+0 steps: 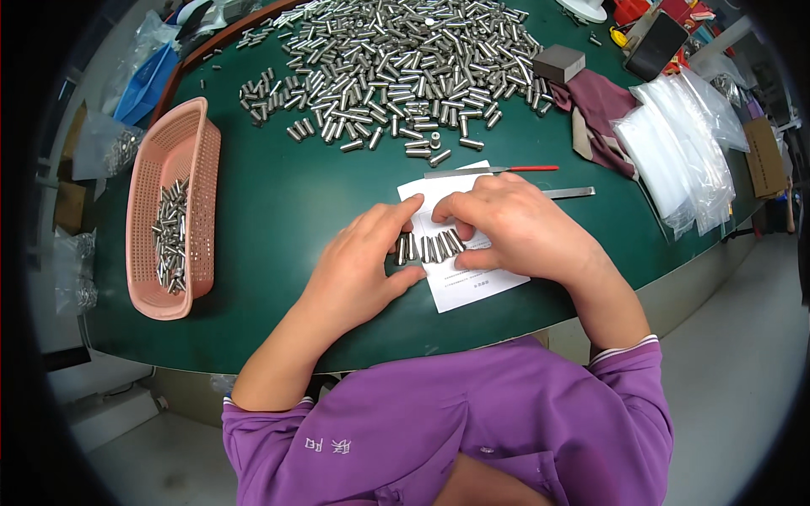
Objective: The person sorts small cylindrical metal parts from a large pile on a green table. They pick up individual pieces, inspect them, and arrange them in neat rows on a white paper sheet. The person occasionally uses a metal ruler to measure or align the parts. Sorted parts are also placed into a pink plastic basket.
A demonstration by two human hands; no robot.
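Observation:
A short row of shiny metal pins point(434, 248) lies side by side between my hands, partly on a white printed sheet point(471, 293). My left hand point(359, 257) curves around the left end of the row, thumb and forefinger apart, other fingertips close against the pins. At the right end is my right hand point(519, 226), its thumb and forefinger spread on either side of the last pins. Neither hand has a pin lifted. Some fingertips are hidden behind the pins and the hands. Beyond the sheet's far edge rests a file with a red handle point(533, 168).
A large heap of metal pins point(405, 63) covers the table's far side. At left stands a pink basket point(202, 211) with more pins. On the right are a flat steel tool point(572, 193), a dark block point(558, 63), a maroon cloth point(601, 105), clear plastic bags point(675, 152) and a phone point(656, 46).

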